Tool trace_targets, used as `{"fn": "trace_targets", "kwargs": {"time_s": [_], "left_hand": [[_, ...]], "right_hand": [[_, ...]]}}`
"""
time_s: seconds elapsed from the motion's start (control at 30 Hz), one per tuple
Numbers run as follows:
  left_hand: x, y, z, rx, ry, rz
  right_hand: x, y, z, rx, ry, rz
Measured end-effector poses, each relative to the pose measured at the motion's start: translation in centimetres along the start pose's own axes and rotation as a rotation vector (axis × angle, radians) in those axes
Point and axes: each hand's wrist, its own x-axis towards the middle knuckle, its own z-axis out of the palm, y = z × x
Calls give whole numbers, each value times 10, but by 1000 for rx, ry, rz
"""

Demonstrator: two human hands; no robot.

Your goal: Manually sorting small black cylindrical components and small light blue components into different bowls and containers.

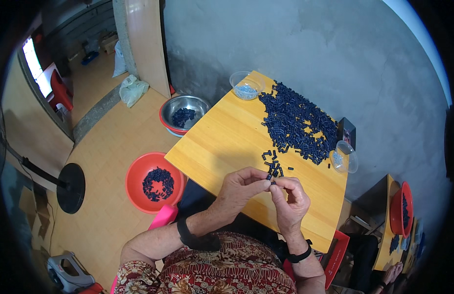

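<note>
My left hand is closed in a pinch on a small black cylindrical piece, held over the near part of the yellow table. Beside it, fingertips almost meeting, my right hand is also pinched closed. What lies between its fingers is too small and covered to name. Just beyond both hands a few loose black pieces lie scattered. Farther back spreads a large pile of the same black pieces.
Clear plastic bowls of small silvery parts stand at the table's far-left corner and right edge. A dark tray is by the wall. Left, a red basin and a metal bowl hold black pieces. Another person's hands show lower right.
</note>
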Motion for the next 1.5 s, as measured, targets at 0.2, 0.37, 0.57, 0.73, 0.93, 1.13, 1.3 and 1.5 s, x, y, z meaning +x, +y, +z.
{"fn": "trace_targets", "kwargs": {"time_s": [0.2, 0.37, 0.57, 0.73, 0.93, 1.13, 1.3, 1.5], "left_hand": [[-2, -1, -2, 10, -18, 5], [-3, 1, 1, 10, -19, -11], [-3, -1, 1, 44, -32, -25], [-5, 1, 5, 24, -78, -43], [-5, -3, 4, 88, -124, -43], [-6, -9, 2, 142, -166, -16], [-6, -8, 3, 180, -168, -11], [-6, -7, 3, 206, -158, -19]], "right_hand": [[-3, -1, 2, 173, 1, 125], [-4, 2, 1, 204, 13, 113], [-4, 0, -4, 152, 6, 92], [5, -2, -16, 159, 46, 90], [7, -6, -22, 207, 47, 111], [5, -4, -23, 152, 20, 74], [5, -4, -24, 76, 9, 51], [5, -5, -25, 8, -15, 26]]}}
